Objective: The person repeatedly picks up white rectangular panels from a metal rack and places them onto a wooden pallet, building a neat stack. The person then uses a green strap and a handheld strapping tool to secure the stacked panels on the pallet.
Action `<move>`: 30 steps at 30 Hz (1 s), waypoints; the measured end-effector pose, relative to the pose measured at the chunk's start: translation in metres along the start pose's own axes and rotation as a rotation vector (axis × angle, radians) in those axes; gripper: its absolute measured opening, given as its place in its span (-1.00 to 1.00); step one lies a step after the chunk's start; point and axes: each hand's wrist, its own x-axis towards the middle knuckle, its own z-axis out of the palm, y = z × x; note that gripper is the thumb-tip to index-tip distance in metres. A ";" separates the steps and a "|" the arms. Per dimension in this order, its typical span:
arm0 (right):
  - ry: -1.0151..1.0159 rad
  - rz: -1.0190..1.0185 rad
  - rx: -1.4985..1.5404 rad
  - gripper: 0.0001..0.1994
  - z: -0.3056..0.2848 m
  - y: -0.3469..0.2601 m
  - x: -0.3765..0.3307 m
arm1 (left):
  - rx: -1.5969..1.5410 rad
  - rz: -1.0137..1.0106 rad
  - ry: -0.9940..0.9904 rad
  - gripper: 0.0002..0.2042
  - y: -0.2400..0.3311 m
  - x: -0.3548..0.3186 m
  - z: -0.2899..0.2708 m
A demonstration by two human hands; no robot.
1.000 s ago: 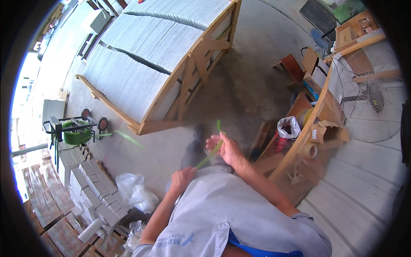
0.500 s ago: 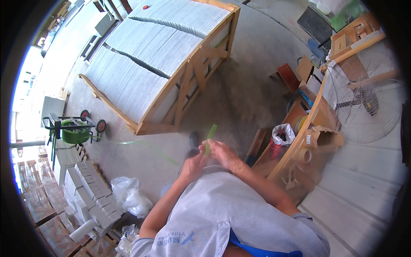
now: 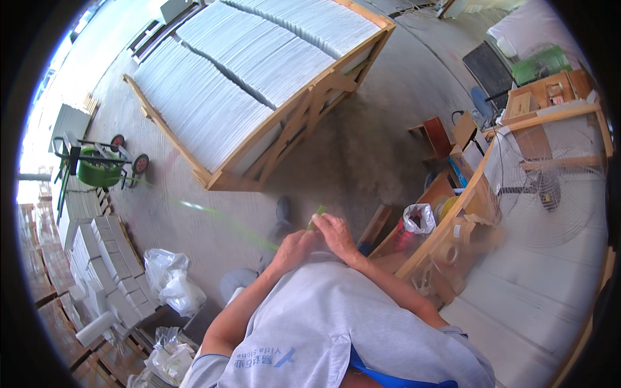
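Observation:
A narrow green strap sticks up as a short end from between my hands, in front of my waist. My left hand is closed on it, with the strap trailing away to the left. Pressed close beside it, my right hand pinches near the strap's end. The trailing length leads toward a green strap reel on a wheeled cart at the left. How the fingers overlap the strap is partly hidden.
Ahead stands a wooden crate frame packed with upright pale slabs. At right are a wooden bench and a wire fan. Stacked white blocks and plastic bags lie at left.
My view has shifted, moving the crate and cart within it. The strap's end shows shorter above my fingers, and my hands have changed their grip slightly.

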 end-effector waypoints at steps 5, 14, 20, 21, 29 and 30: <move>-0.029 0.064 0.093 -0.61 0.012 -0.002 0.005 | -0.092 -0.083 -0.002 -0.69 -0.008 -0.001 -0.006; -0.274 0.835 0.827 -0.73 0.030 0.012 0.023 | 0.144 0.181 -0.112 -0.73 -0.011 0.000 -0.030; -0.008 0.607 0.561 -0.70 0.042 0.012 0.039 | 0.010 0.158 -0.114 -0.79 -0.026 0.002 -0.056; 0.014 0.575 0.516 -0.69 0.045 0.009 0.042 | 0.004 0.166 -0.114 -0.79 -0.030 0.004 -0.062; 0.046 0.360 0.258 -0.61 0.070 -0.010 0.059 | -0.176 -0.112 -0.010 -0.77 -0.046 0.017 -0.093; 0.039 0.336 0.218 -0.61 0.073 -0.011 0.059 | -0.210 -0.138 0.018 -0.77 -0.048 0.018 -0.096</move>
